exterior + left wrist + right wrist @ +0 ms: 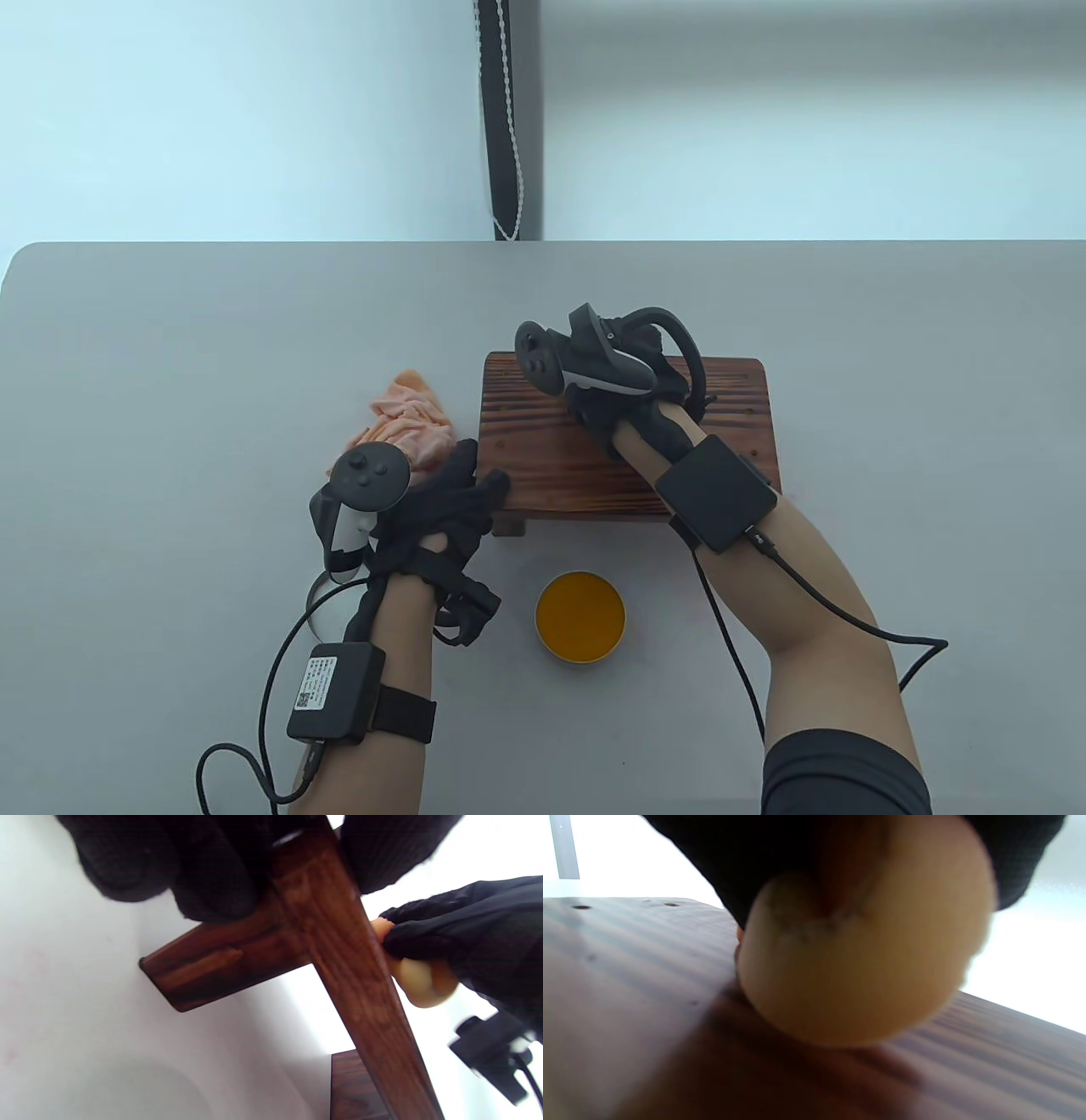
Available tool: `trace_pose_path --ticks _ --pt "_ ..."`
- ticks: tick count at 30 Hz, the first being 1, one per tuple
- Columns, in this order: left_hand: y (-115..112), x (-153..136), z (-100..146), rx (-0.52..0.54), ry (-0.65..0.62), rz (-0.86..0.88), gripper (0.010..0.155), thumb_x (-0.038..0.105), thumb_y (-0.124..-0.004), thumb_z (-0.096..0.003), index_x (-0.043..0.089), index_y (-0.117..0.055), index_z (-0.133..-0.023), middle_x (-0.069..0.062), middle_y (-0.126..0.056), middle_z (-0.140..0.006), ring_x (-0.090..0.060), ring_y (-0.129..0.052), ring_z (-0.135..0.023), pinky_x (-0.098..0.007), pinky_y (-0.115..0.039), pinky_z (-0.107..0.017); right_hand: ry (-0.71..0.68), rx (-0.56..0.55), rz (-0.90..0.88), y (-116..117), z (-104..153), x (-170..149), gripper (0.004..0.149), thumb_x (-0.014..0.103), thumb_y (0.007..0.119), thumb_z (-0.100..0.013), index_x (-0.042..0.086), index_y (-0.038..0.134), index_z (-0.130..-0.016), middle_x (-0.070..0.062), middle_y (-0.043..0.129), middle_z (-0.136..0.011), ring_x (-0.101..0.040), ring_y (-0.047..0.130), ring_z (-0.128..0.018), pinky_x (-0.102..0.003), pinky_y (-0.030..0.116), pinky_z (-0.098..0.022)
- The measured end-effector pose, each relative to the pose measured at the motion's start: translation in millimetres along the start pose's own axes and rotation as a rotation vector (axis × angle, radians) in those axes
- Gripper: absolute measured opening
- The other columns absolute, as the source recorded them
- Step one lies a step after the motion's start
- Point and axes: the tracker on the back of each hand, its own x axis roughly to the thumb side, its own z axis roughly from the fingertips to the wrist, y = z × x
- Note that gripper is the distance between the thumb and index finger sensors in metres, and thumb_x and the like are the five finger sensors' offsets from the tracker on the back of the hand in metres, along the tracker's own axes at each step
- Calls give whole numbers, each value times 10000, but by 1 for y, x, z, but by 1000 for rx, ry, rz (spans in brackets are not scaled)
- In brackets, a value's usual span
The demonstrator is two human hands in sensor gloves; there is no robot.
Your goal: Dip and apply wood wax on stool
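A dark wooden stool [594, 450] stands at the table's middle. My left hand [475, 488] grips its front left corner; in the left wrist view its fingers [203, 870] clamp the stool's edge [339, 963]. My right hand [632, 378] rests on the stool's top under its tracker and holds a round pale yellow sponge [865, 955], pressed against the top [628, 984]. The sponge [420, 982] also shows in the left wrist view, beside the right glove [475, 938]. An open tin of orange wax [580, 615] sits in front of the stool.
A crumpled pink cloth [407, 420] lies left of the stool, just beyond my left hand. A round silvery lid [318, 603] lies partly hidden under my left wrist. Cables trail from both wrists toward the table's front edge.
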Motion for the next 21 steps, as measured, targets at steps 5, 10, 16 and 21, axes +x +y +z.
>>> trace_pose_path --ticks 5,10,16,21 --pt "0 0 0 0 4 16 861 450 -822 -568 -30 -468 -1190 -318 -798 -938 -400 -967 -664 -614 -862 -481 25 45 105 1 -2 -8 372 198 976 -464 126 970 -829 -265 985 -698 -401 1036 -526 -670 860 -482" --pt "0 0 0 -9 -3 21 848 447 -823 -570 12 -455 -1198 -318 -798 -931 -404 -961 -660 -623 -857 -482 -50 99 40 -5 11 -1 375 194 987 -458 101 981 -822 -267 986 -692 -402 1031 -525 -673 856 -487" --pt "2 -2 -2 -30 1 31 855 451 -826 -569 -12 -468 -1192 -314 -807 -925 -396 -968 -658 -626 -859 -483 75 41 67 3 -4 -15 374 201 966 -470 148 964 -841 -263 985 -720 -406 1032 -546 -675 851 -494" --pt "1 -2 -1 -19 -8 25 855 452 -824 -568 -13 -469 -1192 -315 -807 -922 -395 -967 -651 -624 -859 -482 -16 137 61 -5 12 -8 380 184 983 -459 90 975 -827 -279 985 -697 -415 1027 -530 -683 847 -492"
